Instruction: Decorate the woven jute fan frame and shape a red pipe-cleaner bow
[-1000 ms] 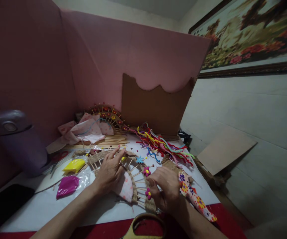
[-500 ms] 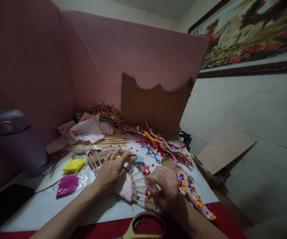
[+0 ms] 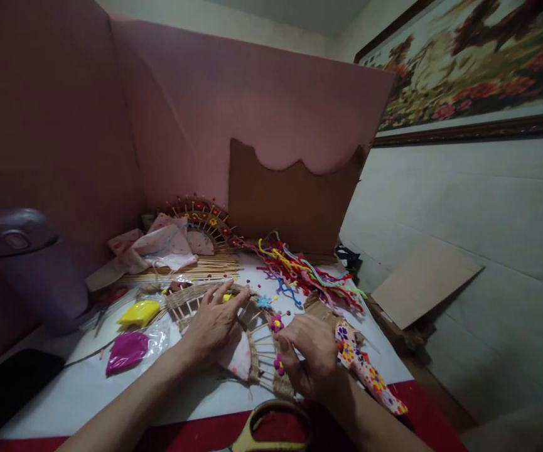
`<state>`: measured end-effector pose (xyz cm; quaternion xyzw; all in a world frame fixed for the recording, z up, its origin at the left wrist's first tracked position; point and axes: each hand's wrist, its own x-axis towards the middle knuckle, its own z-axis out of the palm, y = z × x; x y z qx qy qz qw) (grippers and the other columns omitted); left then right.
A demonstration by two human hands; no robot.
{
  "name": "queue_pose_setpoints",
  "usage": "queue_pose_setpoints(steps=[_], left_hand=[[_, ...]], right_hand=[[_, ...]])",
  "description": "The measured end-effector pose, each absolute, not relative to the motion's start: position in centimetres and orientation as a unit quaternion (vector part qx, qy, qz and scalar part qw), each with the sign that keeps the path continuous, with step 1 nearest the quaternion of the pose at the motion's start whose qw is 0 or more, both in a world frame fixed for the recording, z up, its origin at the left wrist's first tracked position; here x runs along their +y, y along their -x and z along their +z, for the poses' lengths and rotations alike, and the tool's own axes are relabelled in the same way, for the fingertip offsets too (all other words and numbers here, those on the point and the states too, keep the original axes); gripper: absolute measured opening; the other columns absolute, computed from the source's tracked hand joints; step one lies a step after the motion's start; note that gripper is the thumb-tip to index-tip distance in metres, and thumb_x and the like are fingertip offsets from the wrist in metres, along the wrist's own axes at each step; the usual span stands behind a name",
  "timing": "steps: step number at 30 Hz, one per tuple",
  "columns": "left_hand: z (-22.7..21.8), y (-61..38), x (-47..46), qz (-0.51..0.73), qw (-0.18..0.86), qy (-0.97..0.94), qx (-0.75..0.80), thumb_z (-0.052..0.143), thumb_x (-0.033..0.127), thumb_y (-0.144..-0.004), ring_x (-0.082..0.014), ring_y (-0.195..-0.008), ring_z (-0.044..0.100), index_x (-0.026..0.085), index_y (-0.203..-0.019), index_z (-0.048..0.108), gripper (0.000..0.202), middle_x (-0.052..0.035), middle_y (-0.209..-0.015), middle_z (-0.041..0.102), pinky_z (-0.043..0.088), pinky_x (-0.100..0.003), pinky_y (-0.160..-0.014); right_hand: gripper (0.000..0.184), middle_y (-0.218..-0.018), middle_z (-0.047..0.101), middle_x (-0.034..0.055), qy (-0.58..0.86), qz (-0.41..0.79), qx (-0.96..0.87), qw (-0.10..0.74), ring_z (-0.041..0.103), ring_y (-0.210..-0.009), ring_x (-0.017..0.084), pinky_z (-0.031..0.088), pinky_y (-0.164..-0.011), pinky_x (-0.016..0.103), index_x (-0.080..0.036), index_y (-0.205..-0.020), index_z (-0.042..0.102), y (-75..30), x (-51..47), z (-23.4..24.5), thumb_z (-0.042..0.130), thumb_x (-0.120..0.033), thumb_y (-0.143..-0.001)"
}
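Note:
A fan-shaped craft piece [image 3: 254, 350], made of thin sticks, twine-wrapped arcs and a spotted cloth half-circle, lies flat on the white sheet. My left hand [image 3: 212, 320] rests on top of it, fingers stretched out across the upper arc. At its right rim, my right hand [image 3: 311, 351] is closed, fingers curled and thumb pressed in; whatever they pinch is hidden. Two magenta clay flowers with yellow centres, an upper flower [image 3: 277, 322] and a lower flower [image 3: 279, 364], sit on the rim beside that hand. A light blue flower [image 3: 264, 302] is further up the arc.
Yellow clay [image 3: 139, 312] and magenta clay [image 3: 127, 353] packets lie left. Colourful pipe cleaners [image 3: 304, 270] spread behind. Yellow-handled scissors [image 3: 247, 436] are at the front edge. A purple bottle [image 3: 33, 276] stands left; a decorated fan [image 3: 203, 216] leans at the back; floral cloth [image 3: 370, 370] lies right.
My left fingers have shifted very slightly on the fan piece. My right hand stays closed at the right rim, nearly still.

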<state>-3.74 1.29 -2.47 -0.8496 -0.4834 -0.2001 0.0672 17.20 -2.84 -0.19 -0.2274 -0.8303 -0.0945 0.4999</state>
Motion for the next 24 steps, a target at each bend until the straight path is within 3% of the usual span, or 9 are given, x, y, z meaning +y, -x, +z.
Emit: queue_pose_setpoints(steps=[8,13,18,24], left_hand=[[-2.7,3.8,1.5,-0.208,0.062,0.851,-0.479,0.043,0.007,-0.072,-0.0281,-0.136,0.023,0.022,-0.135,0.040,0.065,-0.0054,-0.134,0.051,0.023,-0.049,-0.106],[-2.5,4.3,1.5,-0.288,0.027,0.818,-0.496,0.041,0.010,-0.077,-0.0263,-0.131,0.031,0.018,-0.134,0.041,0.058,-0.0083,-0.135,0.050,0.029,-0.045,-0.104],[-2.4,5.0,1.6,-0.399,0.016,0.754,-0.521,0.039,0.014,-0.083,-0.0234,-0.105,0.052,0.014,-0.124,0.049,0.042,-0.0101,-0.110,0.061,0.040,-0.042,-0.094],[-2.7,5.2,1.2,-0.408,-0.006,0.744,-0.530,0.042,0.010,-0.080,-0.0213,-0.088,0.054,0.017,-0.115,0.054,0.038,-0.0048,-0.087,0.061,0.044,-0.040,-0.083]], right_hand=[[0.015,-0.055,0.050,0.0003,0.230,-0.092,-0.829,0.502,0.045,-0.052,0.013,0.031,-0.053,0.028,-0.019,-0.071,0.050,-17.2,-2.8,-0.3,0.044,-0.009,-0.080],[0.015,-0.055,0.049,-0.0001,0.228,-0.085,-0.824,0.511,0.044,-0.052,0.012,0.031,-0.053,0.028,-0.018,-0.071,0.051,-17.2,-2.6,-0.4,0.046,-0.008,-0.080],[0.017,-0.056,0.049,-0.0002,0.256,-0.069,-0.804,0.533,0.044,-0.053,0.012,0.032,-0.054,0.027,-0.018,-0.070,0.050,-17.1,-2.8,-0.2,0.045,-0.007,-0.082],[0.020,-0.062,0.052,0.0012,0.402,-0.040,-0.752,0.520,0.049,-0.059,0.014,0.035,-0.058,0.027,-0.018,-0.072,0.052,-16.6,-2.1,-0.3,0.042,-0.015,-0.089]])
